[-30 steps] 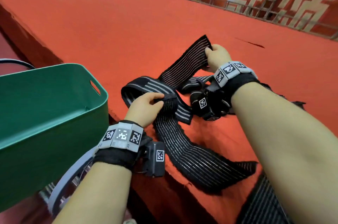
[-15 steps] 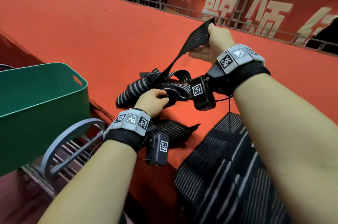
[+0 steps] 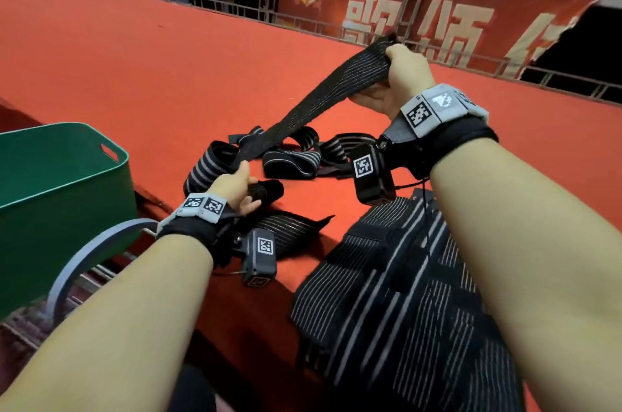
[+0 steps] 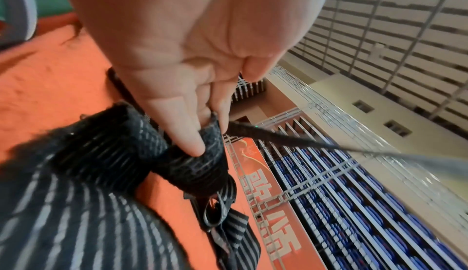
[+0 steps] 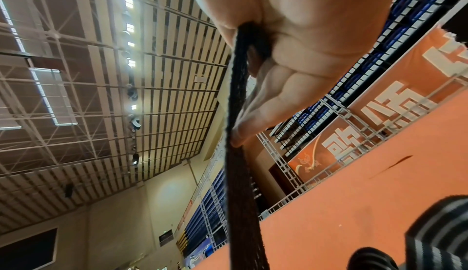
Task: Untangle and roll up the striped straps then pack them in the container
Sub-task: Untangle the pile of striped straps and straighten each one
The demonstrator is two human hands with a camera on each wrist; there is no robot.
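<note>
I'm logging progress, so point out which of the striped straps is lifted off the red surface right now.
The strap stretched between both hands: the right hand holds its raised end, the left hand grips its lower part. The other straps lie bunched on the red surface.

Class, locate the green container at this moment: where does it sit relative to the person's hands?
In the head view the green container sits at the far left, beside the red platform's edge, just left of the left hand.
</note>
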